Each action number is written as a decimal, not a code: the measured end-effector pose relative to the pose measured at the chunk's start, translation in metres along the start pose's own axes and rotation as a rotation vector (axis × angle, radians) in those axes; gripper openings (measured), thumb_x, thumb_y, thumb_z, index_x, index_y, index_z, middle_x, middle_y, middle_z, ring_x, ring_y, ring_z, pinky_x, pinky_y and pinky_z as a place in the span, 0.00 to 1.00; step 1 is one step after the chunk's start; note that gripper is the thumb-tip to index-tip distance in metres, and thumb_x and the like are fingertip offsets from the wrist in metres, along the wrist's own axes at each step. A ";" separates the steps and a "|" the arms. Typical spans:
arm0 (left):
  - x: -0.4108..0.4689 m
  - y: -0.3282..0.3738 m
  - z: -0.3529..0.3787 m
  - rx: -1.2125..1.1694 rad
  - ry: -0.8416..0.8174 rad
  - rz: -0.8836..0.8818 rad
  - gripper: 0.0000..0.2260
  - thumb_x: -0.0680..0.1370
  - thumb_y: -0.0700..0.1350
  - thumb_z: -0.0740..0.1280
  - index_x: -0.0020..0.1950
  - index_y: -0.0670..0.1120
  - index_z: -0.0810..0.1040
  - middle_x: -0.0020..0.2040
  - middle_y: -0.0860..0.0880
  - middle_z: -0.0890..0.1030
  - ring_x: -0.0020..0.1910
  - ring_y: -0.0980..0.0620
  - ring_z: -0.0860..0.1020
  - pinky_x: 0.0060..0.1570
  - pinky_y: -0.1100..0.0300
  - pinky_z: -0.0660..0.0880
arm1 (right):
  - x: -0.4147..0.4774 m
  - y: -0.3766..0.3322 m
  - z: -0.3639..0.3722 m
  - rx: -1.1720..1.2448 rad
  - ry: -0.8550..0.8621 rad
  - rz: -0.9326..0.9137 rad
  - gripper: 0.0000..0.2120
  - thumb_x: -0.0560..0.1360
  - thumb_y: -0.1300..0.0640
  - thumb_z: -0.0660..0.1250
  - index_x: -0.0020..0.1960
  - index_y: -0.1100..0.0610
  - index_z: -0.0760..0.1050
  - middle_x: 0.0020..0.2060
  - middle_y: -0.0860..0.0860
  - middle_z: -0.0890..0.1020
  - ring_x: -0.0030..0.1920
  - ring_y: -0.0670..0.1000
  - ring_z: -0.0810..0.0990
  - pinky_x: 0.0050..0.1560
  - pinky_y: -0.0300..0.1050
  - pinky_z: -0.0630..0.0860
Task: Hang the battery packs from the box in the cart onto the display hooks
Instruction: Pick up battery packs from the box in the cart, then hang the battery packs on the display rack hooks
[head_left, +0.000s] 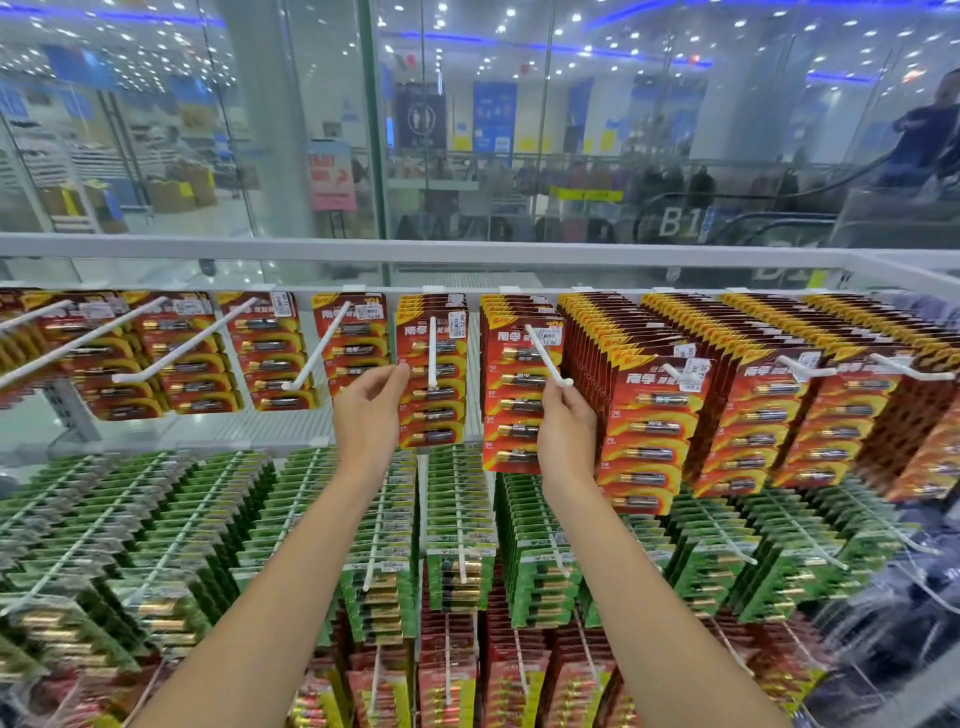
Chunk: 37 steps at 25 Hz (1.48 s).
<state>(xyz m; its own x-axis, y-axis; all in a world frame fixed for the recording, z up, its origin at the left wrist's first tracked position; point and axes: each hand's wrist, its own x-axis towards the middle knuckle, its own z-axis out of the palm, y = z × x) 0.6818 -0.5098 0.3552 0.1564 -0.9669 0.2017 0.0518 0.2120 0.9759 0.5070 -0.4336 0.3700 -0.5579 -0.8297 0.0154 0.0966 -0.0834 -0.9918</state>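
Note:
Red and yellow battery packs hang on the top row of white display hooks. My left hand (370, 410) pinches the left edge of the front battery pack (434, 410) on the centre hook (432, 353). My right hand (566, 421) grips the right edge of the battery packs (511, 405) hanging on the neighbouring hook (545, 358), just below its upturned tip. Both arms reach up from the bottom of the view. The box and the cart are out of sight.
Hooks to the left (311, 358) carry only a few red packs and have long bare rods. Hooks to the right hold full stacks (660, 415). Green packs (457, 545) fill the row below, more red ones the bottom row. Glass panels stand behind the rack.

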 end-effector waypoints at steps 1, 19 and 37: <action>0.002 -0.001 -0.001 0.018 0.004 0.006 0.05 0.82 0.51 0.71 0.47 0.57 0.86 0.47 0.54 0.88 0.52 0.48 0.85 0.59 0.42 0.82 | 0.001 0.001 0.001 -0.001 0.017 -0.009 0.15 0.87 0.48 0.57 0.45 0.46 0.77 0.28 0.40 0.76 0.29 0.39 0.74 0.36 0.40 0.70; -0.129 -0.025 -0.074 -0.111 -0.005 -0.203 0.11 0.85 0.47 0.65 0.62 0.48 0.84 0.55 0.52 0.87 0.57 0.51 0.85 0.62 0.50 0.79 | -0.089 0.045 -0.037 -0.157 0.061 -0.057 0.17 0.85 0.48 0.61 0.73 0.48 0.72 0.63 0.41 0.77 0.63 0.41 0.75 0.64 0.40 0.71; -0.352 -0.103 0.118 -0.020 -0.720 -0.654 0.10 0.85 0.40 0.62 0.55 0.42 0.83 0.50 0.47 0.88 0.47 0.47 0.84 0.47 0.54 0.79 | -0.279 0.134 -0.353 -0.136 0.811 0.224 0.06 0.82 0.56 0.67 0.56 0.52 0.82 0.51 0.43 0.85 0.52 0.38 0.82 0.51 0.32 0.74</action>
<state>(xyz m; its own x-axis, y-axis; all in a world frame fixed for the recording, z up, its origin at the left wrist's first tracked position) 0.5047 -0.2080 0.1930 -0.5498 -0.7485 -0.3707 -0.0681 -0.4021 0.9130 0.3851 -0.0185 0.1878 -0.9602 -0.1625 -0.2271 0.2044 0.1453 -0.9681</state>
